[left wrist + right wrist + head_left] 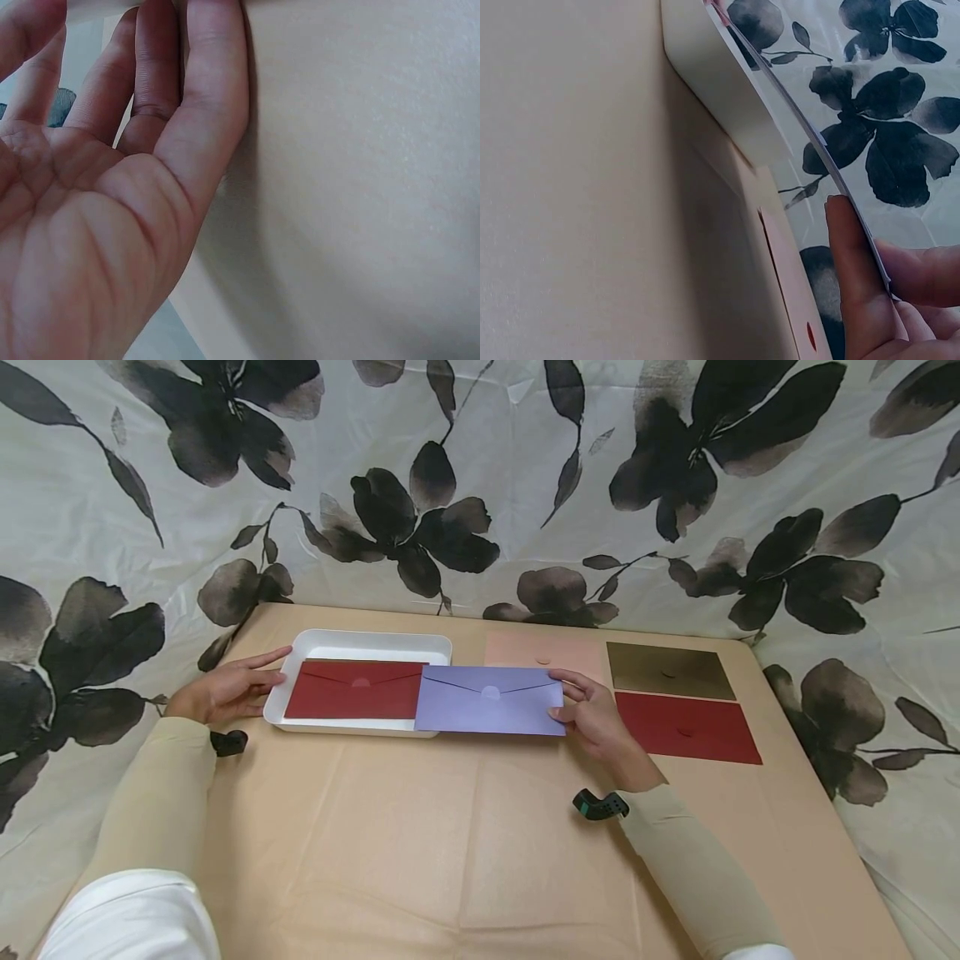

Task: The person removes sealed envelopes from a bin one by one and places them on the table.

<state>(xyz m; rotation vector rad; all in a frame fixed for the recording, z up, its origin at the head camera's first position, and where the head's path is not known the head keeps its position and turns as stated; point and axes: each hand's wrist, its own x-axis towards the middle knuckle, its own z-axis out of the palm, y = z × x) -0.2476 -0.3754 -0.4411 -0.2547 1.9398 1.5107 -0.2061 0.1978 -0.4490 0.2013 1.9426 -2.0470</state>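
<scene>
A lavender envelope (489, 702) is pinched at its right end by my right hand (596, 718); in the right wrist view the envelope (810, 131) appears edge-on between thumb and fingers, raised over the table. Its left end overlaps the right side of a white tray (375, 645) and the edge of a red envelope (352, 693) lying in that tray. My left hand (228, 689) rests at the tray's left side, fingers extended and fingertips at the rim. Up close, the left wrist view shows this hand (97, 187) palm up beside the table surface.
To the right on the tan table (390, 835) lie a pink envelope (543, 649), an olive-brown envelope (670, 671) and another red envelope (686, 727). A floral cloth (517, 468) hangs behind the table.
</scene>
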